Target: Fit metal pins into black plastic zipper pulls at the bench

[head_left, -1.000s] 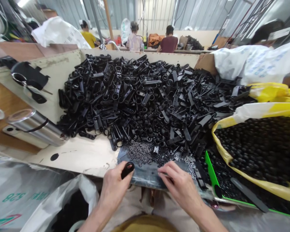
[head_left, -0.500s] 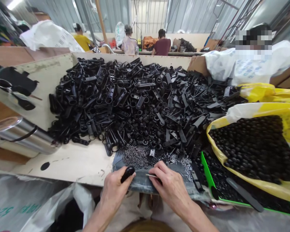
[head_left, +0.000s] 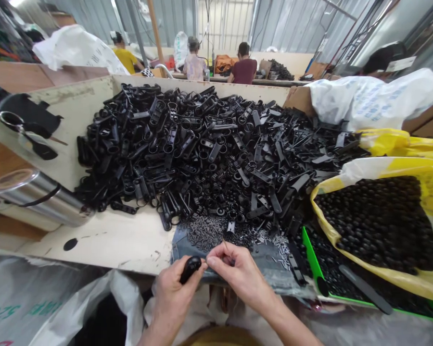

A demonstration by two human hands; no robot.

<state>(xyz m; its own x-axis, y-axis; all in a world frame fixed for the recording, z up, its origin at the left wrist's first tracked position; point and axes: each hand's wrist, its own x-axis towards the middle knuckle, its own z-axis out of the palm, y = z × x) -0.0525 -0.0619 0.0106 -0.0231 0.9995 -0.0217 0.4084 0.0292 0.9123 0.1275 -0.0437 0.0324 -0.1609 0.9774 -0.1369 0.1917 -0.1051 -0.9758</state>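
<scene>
At the near edge of the pale wooden counter [head_left: 122,240], the left hand [head_left: 171,295] wrapped its grip around a small black oval plastic piece [head_left: 190,269]. Just beside, at 3 o'clock, the right hand [head_left: 240,278] pinched a thin metal pin [head_left: 226,247].

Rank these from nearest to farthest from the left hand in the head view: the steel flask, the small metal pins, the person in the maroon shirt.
From the left hand, which holds a black part:
1. Small metal pins, just ahead on the dark mat.
2. Steel flask, lying off to the left on the board.
3. Person in the maroon shirt, at the far back.
</scene>
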